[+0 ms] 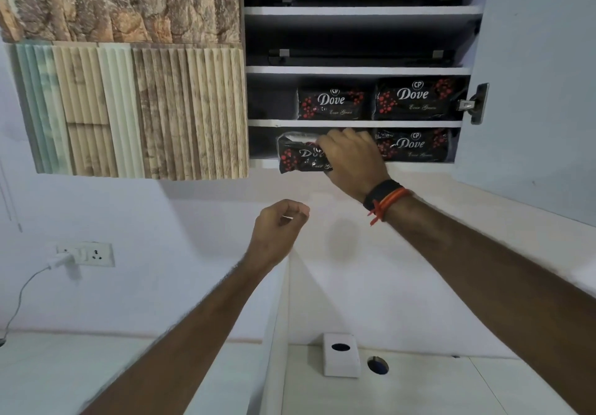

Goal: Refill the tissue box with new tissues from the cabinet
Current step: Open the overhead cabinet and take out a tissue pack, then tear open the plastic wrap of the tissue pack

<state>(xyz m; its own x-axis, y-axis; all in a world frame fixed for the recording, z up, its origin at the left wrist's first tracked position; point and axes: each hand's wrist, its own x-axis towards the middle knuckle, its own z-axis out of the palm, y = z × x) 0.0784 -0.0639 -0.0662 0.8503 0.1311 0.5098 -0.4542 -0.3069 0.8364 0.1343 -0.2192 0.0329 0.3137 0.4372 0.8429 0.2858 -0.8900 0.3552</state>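
Tissue pack, black-wrapped with red dots and white lettering, tilts half out of the lowest shelf of an open wall cabinet as the person's right hand clamps over its right end, fingers curled across the top edge of the wrapper. The left hand hangs in the air below the cabinet, loosely curled, thumb near forefinger, holding nothing. Three more packs of the same kind sit deeper in: one to the right on the same shelf, two on the shelf above. The white tissue box, its oval slot dark and apparently empty, stands on the pale countertop well below, just beside a round cable hole. The step in hand appears to be drawing the pack clear of the shelf. It is gripped at one end only, and the soft wrapper is likely to sag or slip, so the free hand would do well to come up under the left end before the pack leaves the ledge. A straight pull outward, kept low under the shelf above, should avoid dragging on the neighbouring pack, which lies just beside the gripping hand. The open door at right, hinge showing, leaves the way down to the box unobstructed.
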